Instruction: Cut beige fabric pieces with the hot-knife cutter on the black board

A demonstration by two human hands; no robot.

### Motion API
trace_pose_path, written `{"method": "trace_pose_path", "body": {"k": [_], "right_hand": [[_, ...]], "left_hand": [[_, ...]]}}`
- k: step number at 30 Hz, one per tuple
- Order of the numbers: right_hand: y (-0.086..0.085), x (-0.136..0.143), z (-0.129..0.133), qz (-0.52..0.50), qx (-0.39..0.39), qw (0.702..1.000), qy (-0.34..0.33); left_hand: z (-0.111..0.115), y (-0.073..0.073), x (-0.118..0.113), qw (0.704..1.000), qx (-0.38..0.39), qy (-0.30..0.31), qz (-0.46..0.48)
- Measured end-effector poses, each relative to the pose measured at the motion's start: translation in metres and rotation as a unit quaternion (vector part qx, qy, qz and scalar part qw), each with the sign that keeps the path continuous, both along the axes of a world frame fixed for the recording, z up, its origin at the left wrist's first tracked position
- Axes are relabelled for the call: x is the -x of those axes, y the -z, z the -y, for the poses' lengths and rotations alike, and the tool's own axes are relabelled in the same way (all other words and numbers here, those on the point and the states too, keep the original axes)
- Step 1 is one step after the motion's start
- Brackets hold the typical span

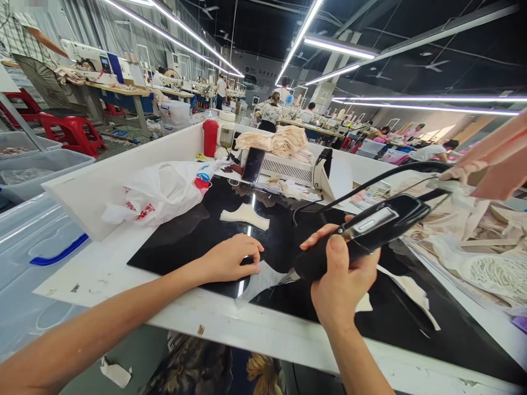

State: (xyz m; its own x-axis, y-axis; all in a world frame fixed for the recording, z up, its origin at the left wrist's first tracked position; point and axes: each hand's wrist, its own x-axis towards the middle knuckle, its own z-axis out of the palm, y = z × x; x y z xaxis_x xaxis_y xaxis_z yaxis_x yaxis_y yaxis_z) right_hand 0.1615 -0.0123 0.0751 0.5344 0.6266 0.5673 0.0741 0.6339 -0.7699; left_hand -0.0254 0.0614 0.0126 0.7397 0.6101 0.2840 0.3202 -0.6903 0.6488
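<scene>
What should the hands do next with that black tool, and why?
Probably ease the black tool forward along the cloth piece: the right hand grips it with its tip at the cloth, while the left hand presses the cloth flat on the black mat.

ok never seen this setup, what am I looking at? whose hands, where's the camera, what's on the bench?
One picture, from a camera on the person's head looking down at their own bare hands. The right hand grips a black corded hand tool, its tip down at a pale fabric piece that the left hand presses flat on the black work mat. Beyond lie a white cut piece, a white plastic bag, a phone and a red bottle. Other workers sit behind.
</scene>
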Motion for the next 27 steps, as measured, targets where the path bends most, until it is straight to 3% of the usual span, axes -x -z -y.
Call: {"method": "trace_pose_path", "body": {"k": [3,5,9,11,13,16,18,21,24,27], "right_hand": [[-0.004,-0.010,0.001,0.029,0.017,0.999,0.025],[-0.005,-0.021,0.004,0.073,0.051,0.993,0.075],[-0.005,-0.045,0.006,0.222,0.126,0.935,0.246],[-0.003,-0.055,0.005,0.240,0.131,0.922,0.274],[0.001,-0.060,0.003,0.199,0.092,0.937,0.274],[0.013,-0.058,0.002,0.161,-0.034,0.946,0.281],[0.025,-0.051,0.002,0.246,-0.049,0.938,0.238],[0.040,-0.033,0.001,0.406,0.059,0.909,0.077],[0.047,-0.017,-0.007,0.413,0.140,0.899,-0.042],[0.045,-0.009,-0.016,0.375,0.178,0.905,-0.093]], "left_hand": [[0.001,-0.003,0.000,1.000,0.014,0.002,0.009],[0.001,-0.004,-0.001,0.999,0.035,0.002,0.027],[0.001,-0.006,-0.001,0.979,0.173,-0.016,0.105],[0.001,-0.006,-0.002,0.963,0.232,-0.020,0.137],[0.000,-0.005,-0.003,0.952,0.261,-0.018,0.159],[-0.001,-0.006,-0.005,0.935,0.300,-0.007,0.187],[-0.001,-0.006,-0.006,0.928,0.316,-0.001,0.199],[-0.001,-0.007,-0.006,0.922,0.326,0.002,0.209],[-0.003,-0.005,-0.005,0.919,0.334,-0.005,0.211],[-0.008,-0.004,-0.004,0.919,0.332,-0.028,0.209]]}}
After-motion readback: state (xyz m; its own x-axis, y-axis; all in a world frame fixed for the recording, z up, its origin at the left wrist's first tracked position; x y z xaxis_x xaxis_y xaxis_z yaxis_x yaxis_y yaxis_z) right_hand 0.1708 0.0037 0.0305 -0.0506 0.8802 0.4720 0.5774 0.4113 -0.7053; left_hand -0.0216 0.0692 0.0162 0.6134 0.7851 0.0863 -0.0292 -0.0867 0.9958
